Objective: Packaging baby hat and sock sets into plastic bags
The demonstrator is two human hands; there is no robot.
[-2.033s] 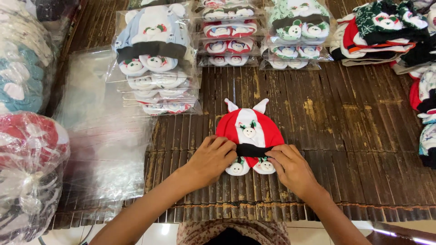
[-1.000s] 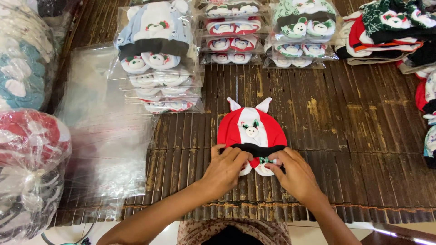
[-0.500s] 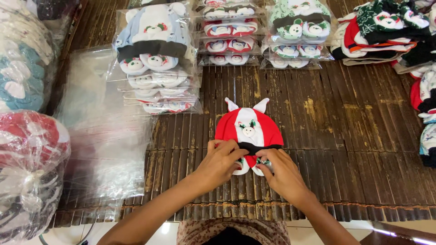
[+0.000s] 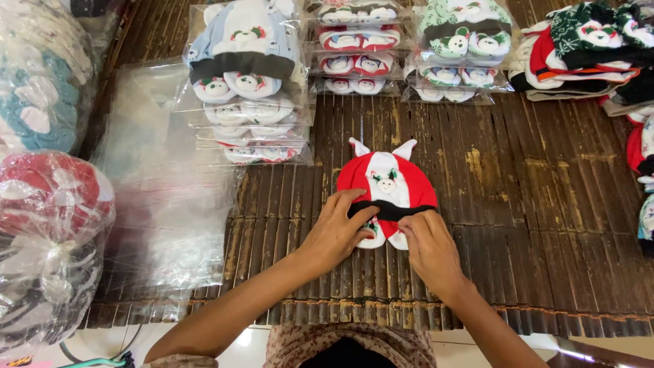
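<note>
Both hands have slid in from the set's lower edge since a second ago — so the folding goes on. My left hand (image 4: 338,230) presses the black band, fingers flat; right hand (image 4: 428,247) pinches the booties. The red hat (image 4: 386,178) lies mid-worktop (image 4: 518,225), under my fingertips. Beyond — bagged sets (image 4: 245,82).

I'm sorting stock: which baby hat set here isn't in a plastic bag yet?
The red and white hat in the middle of the slatted table, under both hands. The stacks behind it are bagged.
</note>
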